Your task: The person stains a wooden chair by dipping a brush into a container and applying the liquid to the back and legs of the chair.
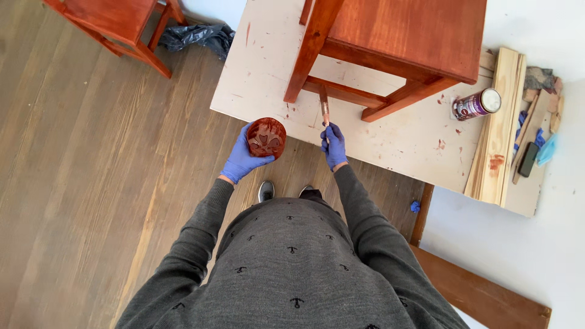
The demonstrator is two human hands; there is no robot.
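**Two gloved hands, one brush, one bowl**

Two blue-gloved hands worked just short of the board's (pixel 268 73) near edge. The left hand (pixel 242 159) cupped a bowl (pixel 266 137) of red-brown stain, fingers curled around its side, holding it just off the board's edge, above the floor (pixel 73 152). The right hand (pixel 334 145) was closed around the handle of a brush (pixel 325 109), whose bristles touched the lower rail of the stool (pixel 390 42) standing on the board. Farther along the board, right of the stool, a can (pixel 476 104) lay on its side against a stack of planks (pixel 498 128). Beyond the board's far left corner stood a second stool (pixel 116 24), with a dark bag (pixel 198 36) beside it.
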